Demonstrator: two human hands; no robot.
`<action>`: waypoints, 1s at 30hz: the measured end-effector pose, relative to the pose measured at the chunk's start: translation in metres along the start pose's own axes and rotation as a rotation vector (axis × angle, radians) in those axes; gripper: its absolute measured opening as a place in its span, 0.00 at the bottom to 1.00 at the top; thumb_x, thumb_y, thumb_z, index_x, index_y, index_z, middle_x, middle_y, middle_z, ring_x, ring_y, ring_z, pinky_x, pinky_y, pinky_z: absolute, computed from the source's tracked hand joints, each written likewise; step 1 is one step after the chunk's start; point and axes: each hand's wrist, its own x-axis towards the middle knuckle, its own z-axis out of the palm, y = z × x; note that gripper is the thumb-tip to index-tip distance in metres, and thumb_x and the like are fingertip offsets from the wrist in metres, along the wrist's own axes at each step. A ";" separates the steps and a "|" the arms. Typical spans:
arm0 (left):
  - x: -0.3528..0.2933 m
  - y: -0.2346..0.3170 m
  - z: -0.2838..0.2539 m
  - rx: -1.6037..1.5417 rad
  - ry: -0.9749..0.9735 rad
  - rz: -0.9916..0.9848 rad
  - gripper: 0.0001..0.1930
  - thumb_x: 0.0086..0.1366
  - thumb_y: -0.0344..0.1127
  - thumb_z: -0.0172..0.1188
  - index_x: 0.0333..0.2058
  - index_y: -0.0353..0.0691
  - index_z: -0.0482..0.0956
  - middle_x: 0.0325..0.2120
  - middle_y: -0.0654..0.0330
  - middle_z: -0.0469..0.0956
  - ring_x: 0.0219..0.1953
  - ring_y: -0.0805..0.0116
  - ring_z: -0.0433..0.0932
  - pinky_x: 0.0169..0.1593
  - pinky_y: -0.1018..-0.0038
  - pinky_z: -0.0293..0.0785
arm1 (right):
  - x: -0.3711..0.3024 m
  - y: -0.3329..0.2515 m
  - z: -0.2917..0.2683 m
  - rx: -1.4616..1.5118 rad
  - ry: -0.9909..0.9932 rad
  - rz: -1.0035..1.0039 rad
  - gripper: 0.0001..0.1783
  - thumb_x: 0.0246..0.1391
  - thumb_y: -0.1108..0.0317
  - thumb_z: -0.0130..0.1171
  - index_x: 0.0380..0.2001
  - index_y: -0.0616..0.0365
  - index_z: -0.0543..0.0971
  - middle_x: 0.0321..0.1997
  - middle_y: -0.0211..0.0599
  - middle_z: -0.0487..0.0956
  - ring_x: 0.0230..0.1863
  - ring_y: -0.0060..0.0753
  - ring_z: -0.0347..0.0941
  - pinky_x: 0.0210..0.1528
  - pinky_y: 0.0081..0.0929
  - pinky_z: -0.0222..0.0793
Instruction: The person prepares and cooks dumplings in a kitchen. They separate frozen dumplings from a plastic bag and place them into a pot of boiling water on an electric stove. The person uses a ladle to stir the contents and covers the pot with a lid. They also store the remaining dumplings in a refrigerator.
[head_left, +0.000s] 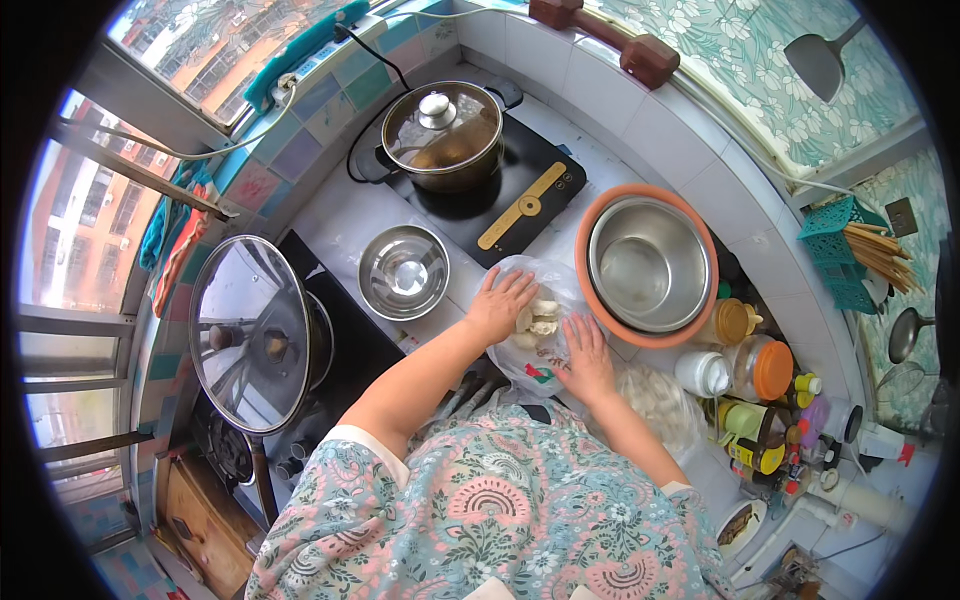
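A thin clear plastic bag [515,362] lies on the counter in front of me, with several pale, lumpy pieces [538,325] in its opening; their kind is hard to make out. My left hand [503,303] rests on the bag's left side, fingers stretched out toward the far edge. On its right side lies my right hand [586,360], palm down with fingers extended and slightly apart. Neither hand grips a piece. Just left of the bag stands a shiny steel bowl [405,272]. To the right, a larger steel basin [650,265] sits inside an orange basin [590,312].
A glass-lidded pot [443,150] stands on a black induction cooker [515,195] at the back. A lidded pan [250,335] occupies the stove at left. Jars with orange lids [773,370] and bottles crowd the right, near another plastic bag [655,405]. A dumbbell [605,40] lies on the ledge.
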 end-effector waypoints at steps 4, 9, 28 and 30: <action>0.022 -0.012 0.003 0.044 0.054 -0.024 0.35 0.59 0.32 0.47 0.66 0.45 0.49 0.68 0.63 0.46 0.70 0.69 0.45 0.70 0.56 0.32 | -0.009 0.001 0.008 -0.078 -0.045 0.001 0.50 0.39 0.53 0.69 0.65 0.52 0.57 0.70 0.34 0.53 0.72 0.41 0.43 0.70 0.46 0.40; 0.024 0.001 0.000 -0.051 0.137 -0.004 0.37 0.56 0.30 0.51 0.66 0.43 0.51 0.68 0.62 0.49 0.70 0.68 0.46 0.70 0.56 0.33 | -0.014 0.013 0.011 -0.094 -0.107 0.136 0.50 0.41 0.52 0.68 0.66 0.50 0.56 0.71 0.32 0.52 0.73 0.38 0.42 0.71 0.46 0.38; -0.039 0.001 0.022 0.045 0.059 -0.055 0.37 0.52 0.40 0.65 0.61 0.46 0.60 0.62 0.61 0.60 0.66 0.63 0.53 0.68 0.52 0.39 | -0.001 0.015 0.005 -0.010 -0.239 0.224 0.48 0.45 0.54 0.65 0.66 0.52 0.55 0.73 0.35 0.48 0.73 0.39 0.39 0.71 0.46 0.36; -0.039 0.008 0.015 -0.016 0.095 -0.028 0.38 0.51 0.40 0.66 0.60 0.46 0.60 0.61 0.60 0.60 0.65 0.63 0.55 0.67 0.52 0.42 | -0.004 0.016 0.005 0.018 -0.195 0.204 0.45 0.44 0.55 0.66 0.64 0.53 0.59 0.72 0.36 0.50 0.73 0.40 0.41 0.71 0.46 0.37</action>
